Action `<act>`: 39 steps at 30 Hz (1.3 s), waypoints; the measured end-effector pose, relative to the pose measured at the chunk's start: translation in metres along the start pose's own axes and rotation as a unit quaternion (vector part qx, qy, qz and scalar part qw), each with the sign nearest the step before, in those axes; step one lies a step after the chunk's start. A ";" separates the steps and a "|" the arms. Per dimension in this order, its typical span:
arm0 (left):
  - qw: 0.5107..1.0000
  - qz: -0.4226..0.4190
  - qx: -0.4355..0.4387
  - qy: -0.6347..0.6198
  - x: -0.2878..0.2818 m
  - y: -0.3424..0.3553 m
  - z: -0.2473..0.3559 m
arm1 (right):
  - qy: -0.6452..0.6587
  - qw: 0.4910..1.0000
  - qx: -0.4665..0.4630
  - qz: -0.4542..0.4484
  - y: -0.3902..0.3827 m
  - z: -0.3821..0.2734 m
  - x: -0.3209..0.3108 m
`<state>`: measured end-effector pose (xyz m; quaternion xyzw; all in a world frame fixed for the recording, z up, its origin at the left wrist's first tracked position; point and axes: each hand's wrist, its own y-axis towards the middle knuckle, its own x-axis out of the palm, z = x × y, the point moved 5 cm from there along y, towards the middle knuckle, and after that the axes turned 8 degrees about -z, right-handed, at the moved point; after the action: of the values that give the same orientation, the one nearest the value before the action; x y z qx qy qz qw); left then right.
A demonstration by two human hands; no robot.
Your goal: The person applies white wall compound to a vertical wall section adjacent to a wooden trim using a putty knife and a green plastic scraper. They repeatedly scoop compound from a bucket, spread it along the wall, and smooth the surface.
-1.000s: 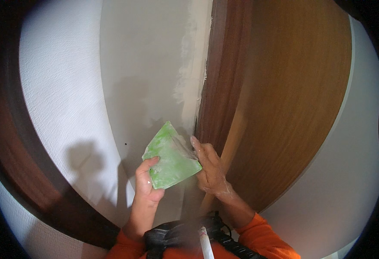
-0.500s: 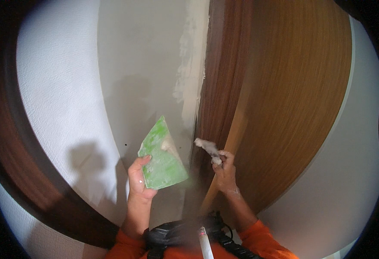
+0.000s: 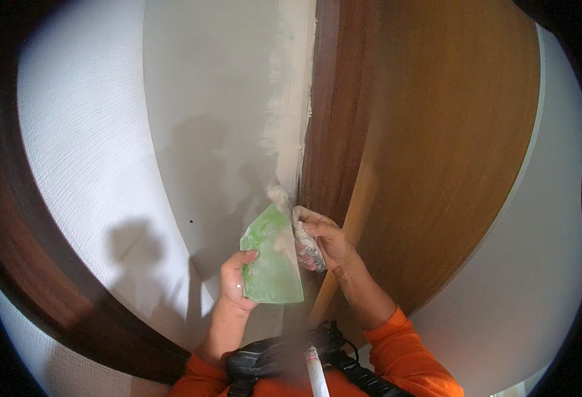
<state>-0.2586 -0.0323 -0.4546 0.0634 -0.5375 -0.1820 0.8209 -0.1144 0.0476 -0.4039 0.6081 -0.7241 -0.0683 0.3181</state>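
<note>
My left hand (image 3: 236, 284) is closed on the lower left edge of a green putty board (image 3: 271, 274), thumb on its face. A smear of pale putty (image 3: 283, 246) lies on the board near its right edge. At that edge my right hand (image 3: 333, 243) grips a putty-caked putty knife (image 3: 309, 250), which points up and left. A lump of putty (image 3: 277, 193) shows at the knife's upper end, just above the board's top corner. Whether the blade touches the board I cannot tell.
Ahead is a grey wall panel (image 3: 211, 79) with a strip of pale putty (image 3: 293, 92) along the dark wood frame (image 3: 336, 99). A brown wood door (image 3: 450, 132) stands right, a white textured wall (image 3: 86, 132) left. A black waist bag (image 3: 264, 354) and a cigarette (image 3: 317, 374) are close below.
The putty knife has swung left and turned more upright, coming up to the board's right edge. My left hand and the board have shifted slightly right and down.
</note>
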 end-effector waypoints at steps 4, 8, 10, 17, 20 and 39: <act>1.000 -0.002 -0.017 -0.013 0.003 0.002 -0.004 | -0.090 0.994 0.033 0.052 -0.015 -0.002 -0.016; 1.000 0.007 -0.004 0.004 0.001 0.005 -0.022 | -0.108 0.989 0.073 0.065 -0.047 -0.013 -0.038; 1.000 0.016 0.006 -0.002 -0.005 0.006 -0.020 | -0.119 0.985 0.104 0.073 -0.058 -0.011 -0.051; 0.996 0.028 0.076 0.026 -0.017 0.010 -0.016 | -0.407 0.868 -0.119 0.258 -0.105 -0.013 -0.045; 0.983 0.079 0.140 0.087 -0.014 0.012 -0.019 | -0.669 0.660 -0.220 0.261 -0.119 -0.012 -0.013; 0.892 0.159 0.337 0.255 0.019 -0.010 0.010 | -0.684 0.602 -0.209 0.355 -0.161 0.022 -0.061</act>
<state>-0.2629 -0.0477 -0.4375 0.2944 -0.3418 0.1651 0.8771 0.0117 0.0574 -0.5221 -0.0044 -0.8549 -0.4958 -0.1526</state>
